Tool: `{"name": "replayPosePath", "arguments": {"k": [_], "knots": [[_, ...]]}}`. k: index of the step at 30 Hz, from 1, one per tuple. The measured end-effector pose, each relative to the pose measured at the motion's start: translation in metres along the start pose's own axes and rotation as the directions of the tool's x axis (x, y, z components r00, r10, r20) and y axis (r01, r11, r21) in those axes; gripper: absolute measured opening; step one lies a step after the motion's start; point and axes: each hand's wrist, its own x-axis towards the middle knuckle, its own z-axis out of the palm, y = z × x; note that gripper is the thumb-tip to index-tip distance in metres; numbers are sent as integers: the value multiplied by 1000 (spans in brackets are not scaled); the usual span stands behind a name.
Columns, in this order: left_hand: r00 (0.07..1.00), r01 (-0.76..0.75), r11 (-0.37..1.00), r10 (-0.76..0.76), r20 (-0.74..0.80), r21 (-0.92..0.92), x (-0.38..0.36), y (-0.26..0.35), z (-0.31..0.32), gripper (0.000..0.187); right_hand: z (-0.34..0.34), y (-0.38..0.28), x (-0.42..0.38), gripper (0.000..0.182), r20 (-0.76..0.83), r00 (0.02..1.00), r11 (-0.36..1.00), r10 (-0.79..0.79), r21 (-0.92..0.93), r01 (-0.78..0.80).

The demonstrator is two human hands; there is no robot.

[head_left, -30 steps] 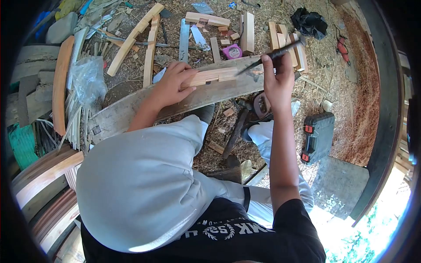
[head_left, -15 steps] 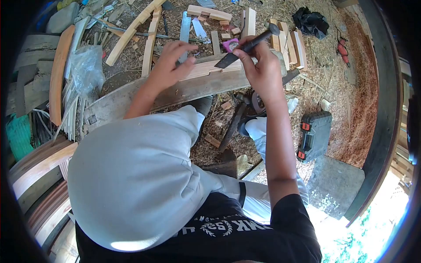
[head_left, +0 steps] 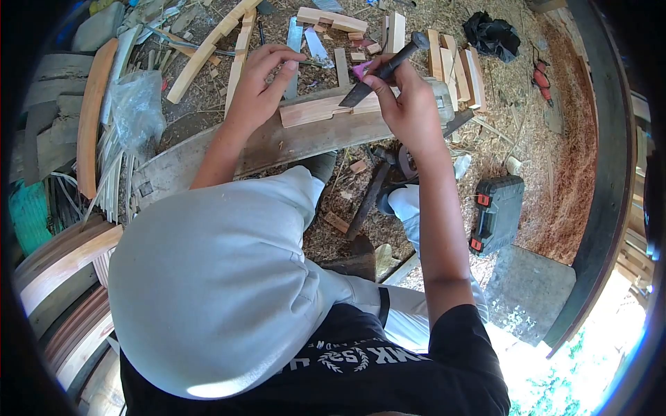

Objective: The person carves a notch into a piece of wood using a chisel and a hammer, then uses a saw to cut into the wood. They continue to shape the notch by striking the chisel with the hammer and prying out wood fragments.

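Note:
A dark chisel (head_left: 383, 69) is gripped in my right hand (head_left: 409, 104), its round head up to the right. The wide blade slants down to the left, its tip at the notch in a pale wooden piece (head_left: 309, 113). That piece rests on a long grey curved board (head_left: 260, 147) in front of my knees. My left hand (head_left: 260, 83) is raised above the left end of the wood, thumb and fingers pinched on a thin pencil-like stick (head_left: 312, 64). Behind my right fingers a pink tape measure (head_left: 360, 71) is partly hidden.
Cut wood blocks (head_left: 451, 66) stand behind my right hand. Curved strips (head_left: 211, 52) lie farther left, near a clear plastic bag (head_left: 139, 107). To the right are a black tool case (head_left: 498, 215), a red tool (head_left: 542, 83) and a black bag (head_left: 491, 35).
My left hand has moved up and slightly left, and the thin stick now shows clearly between its fingers. The right hand with the chisel has shifted only slightly; the blade tip stays at the notch.

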Motion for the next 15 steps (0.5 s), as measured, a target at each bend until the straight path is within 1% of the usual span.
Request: {"name": "replayPosePath", "arguments": {"k": [2,6,8,15], "knots": [[1000,10,1000,-10,1,-26,0,0,0,28,-1,-1,0,24,-1,1000,1000,12,7,-12],[1000,6,1000,-6,-13,-18,3,5,-1,29,0,-2,0,23,11,1000,1000,0,15,0],[996,-55,997,52,-73,-46,6,3,1,26,0,0,-1,23,20,1000,1000,7,12,-7],[995,-58,997,53,-89,-54,11,7,-2,26,2,0,1,22,19,1000,1000,-25,-13,25]]}}
